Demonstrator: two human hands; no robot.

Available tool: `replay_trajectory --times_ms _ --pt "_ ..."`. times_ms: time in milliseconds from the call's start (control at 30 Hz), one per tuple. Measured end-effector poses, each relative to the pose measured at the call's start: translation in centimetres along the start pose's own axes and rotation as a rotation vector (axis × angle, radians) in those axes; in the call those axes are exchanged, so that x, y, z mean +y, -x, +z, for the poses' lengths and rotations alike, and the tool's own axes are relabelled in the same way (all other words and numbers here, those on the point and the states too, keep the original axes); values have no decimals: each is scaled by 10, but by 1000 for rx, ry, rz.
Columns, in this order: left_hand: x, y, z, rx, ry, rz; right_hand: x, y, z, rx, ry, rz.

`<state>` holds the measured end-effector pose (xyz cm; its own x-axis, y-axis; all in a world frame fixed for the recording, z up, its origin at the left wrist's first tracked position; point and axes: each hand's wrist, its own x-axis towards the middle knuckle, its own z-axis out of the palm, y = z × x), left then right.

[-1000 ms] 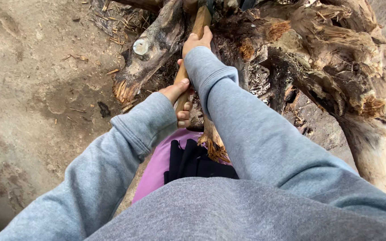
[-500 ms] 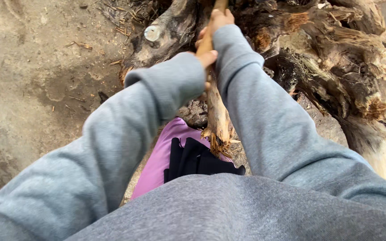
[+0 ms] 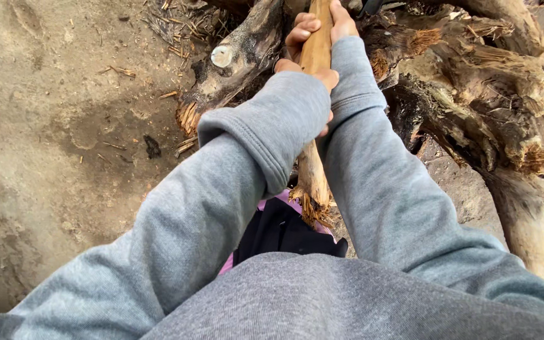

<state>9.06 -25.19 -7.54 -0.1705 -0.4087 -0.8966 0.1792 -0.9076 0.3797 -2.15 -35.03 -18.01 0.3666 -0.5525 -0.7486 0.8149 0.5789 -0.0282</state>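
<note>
both the left hand (image 3: 313, 69) and right hand (image 3: 322, 22) clench tight around the splintered wooden stick (image 3: 313, 170).

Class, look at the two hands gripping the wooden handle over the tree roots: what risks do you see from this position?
Both hands, left hand and right hand, clamp the wooden handle close together, so leverage may be poor. The handle's near end is splintered and points toward the body; a slip could jab. The tangled roots could snag the unseen tool head.
</note>
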Motion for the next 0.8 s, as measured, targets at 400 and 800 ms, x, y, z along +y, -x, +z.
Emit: replay_trajectory --times_ms 400,800 --pt "4 -5 2 3 -9 -18 10 11 11 122 105 -123" --pt "11 -4 -14 -3 20 -12 9 8 23 117 114 -149"
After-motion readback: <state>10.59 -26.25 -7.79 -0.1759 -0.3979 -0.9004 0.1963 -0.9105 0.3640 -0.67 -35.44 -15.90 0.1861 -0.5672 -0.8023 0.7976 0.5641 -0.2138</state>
